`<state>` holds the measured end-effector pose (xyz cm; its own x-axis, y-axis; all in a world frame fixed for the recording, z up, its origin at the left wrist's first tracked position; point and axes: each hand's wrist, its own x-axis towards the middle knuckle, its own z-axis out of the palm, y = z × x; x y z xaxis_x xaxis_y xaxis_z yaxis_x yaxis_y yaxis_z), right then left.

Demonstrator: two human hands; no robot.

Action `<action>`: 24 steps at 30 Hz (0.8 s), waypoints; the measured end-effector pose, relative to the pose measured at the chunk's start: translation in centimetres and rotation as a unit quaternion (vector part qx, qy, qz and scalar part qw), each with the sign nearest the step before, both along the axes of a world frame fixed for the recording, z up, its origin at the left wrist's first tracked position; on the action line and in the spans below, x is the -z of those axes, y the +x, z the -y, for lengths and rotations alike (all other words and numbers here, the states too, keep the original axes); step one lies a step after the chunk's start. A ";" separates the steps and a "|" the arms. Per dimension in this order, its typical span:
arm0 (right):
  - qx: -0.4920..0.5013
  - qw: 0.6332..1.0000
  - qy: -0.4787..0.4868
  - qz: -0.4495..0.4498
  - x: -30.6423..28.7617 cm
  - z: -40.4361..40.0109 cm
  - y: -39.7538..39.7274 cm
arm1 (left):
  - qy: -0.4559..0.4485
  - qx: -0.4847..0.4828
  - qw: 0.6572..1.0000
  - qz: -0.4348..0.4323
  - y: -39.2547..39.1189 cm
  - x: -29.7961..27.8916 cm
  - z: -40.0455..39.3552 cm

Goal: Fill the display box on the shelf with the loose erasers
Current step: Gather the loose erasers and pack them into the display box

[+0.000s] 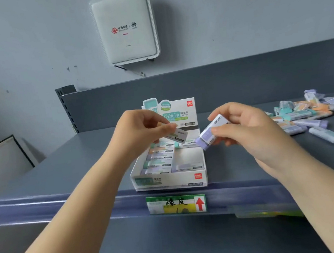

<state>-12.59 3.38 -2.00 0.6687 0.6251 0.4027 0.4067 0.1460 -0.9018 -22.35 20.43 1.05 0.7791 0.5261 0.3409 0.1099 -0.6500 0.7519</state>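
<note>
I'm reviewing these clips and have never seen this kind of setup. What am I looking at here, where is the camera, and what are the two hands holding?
There is no machine: a person works with bare hands, and the single picture comes from a camera worn on the head, looking forward and down. The grey shelf carries a white display box, open at the top and partly filled with rows of erasers, more in its left column than its right. The left hand pinches a grey-sleeved eraser above the box. The right hand holds a purple eraser at the box's right edge. A pile of loose erasers lies to the right. A white router hangs on the wall, and a price label sits on the shelf's front rail.
</note>
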 end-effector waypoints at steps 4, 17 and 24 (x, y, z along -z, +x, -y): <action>0.032 0.999 0.002 0.001 0.1 -1.6 -0.9 | -0.025 0.063 0.996 -0.051 0.6 -0.1 -2.0; 0.090 0.996 -0.024 0.003 0.5 -3.1 -0.6 | 0.041 0.132 0.984 -0.113 3.3 1.3 -3.1; 0.088 0.996 -0.022 -0.013 1.2 -3.4 -0.4 | 0.111 0.113 0.981 -0.114 3.2 2.1 -3.7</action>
<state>-13.02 6.79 -3.22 0.7787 0.5145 0.3591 0.3995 0.0348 -0.9161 -19.19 24.15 -1.10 0.9366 0.2635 0.2308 0.0928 -0.8218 0.5621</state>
